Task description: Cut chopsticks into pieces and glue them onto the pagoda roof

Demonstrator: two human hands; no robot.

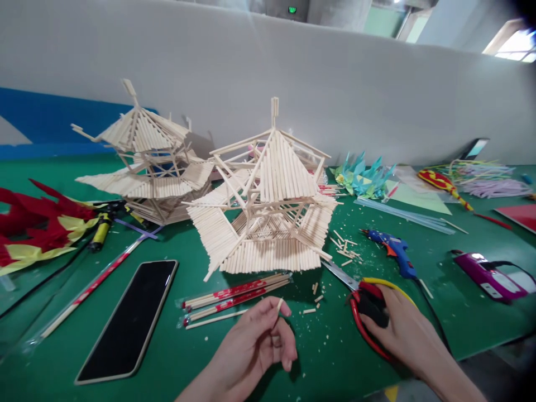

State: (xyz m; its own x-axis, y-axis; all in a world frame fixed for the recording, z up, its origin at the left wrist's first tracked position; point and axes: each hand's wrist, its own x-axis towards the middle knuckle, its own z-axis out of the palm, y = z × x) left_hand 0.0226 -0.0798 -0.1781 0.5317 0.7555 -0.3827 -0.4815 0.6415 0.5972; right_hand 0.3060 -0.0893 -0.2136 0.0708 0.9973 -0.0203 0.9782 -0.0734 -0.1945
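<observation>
Between the thumb and forefinger of my left hand [262, 343] is a short piece of wooden stick [280, 305]. At the right, my right hand [404, 329] grips the red, black and yellow handles of a pair of scissors [345, 276], which lie low over the table with the blades pointing toward a model pavilion [272, 254] of wooden sticks. One roof panel of that pavilion is covered with sticks, while bare frame shows beside it. Wrapped chopsticks [238, 290] lie just behind my left hand. Cut stick bits [309, 311] are scattered between my hands.
A second stick pavilion [146, 184] stands at the back left. A phone [128, 321] lies at the left near red and yellow craft pieces [37, 223]. On the right are a blue glue gun [393, 251] with its cord, a purple power strip [489, 273] and a blue paper craft [366, 176].
</observation>
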